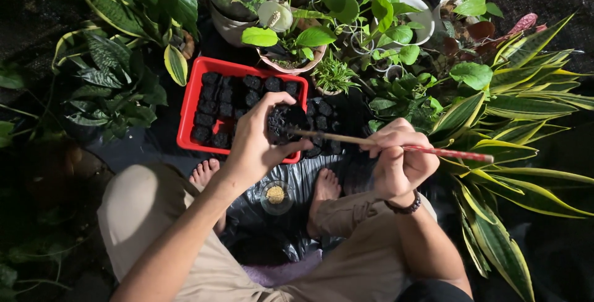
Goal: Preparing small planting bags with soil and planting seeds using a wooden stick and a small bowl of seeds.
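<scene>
Left hand [257,144] gripped a small black soil pot [286,121] above the red tray [189,113]; right hand [399,159] closed around a stick [383,144], its tip touching the pot. Near, between the feet, sat a seed dish [276,195]; plants [346,23] stood beyond.

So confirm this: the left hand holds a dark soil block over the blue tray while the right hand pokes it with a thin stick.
Not quite: the tray is red, not blue, as the head view shows. The left hand does hold the dark soil block while the right hand pokes it with the thin stick.
</scene>
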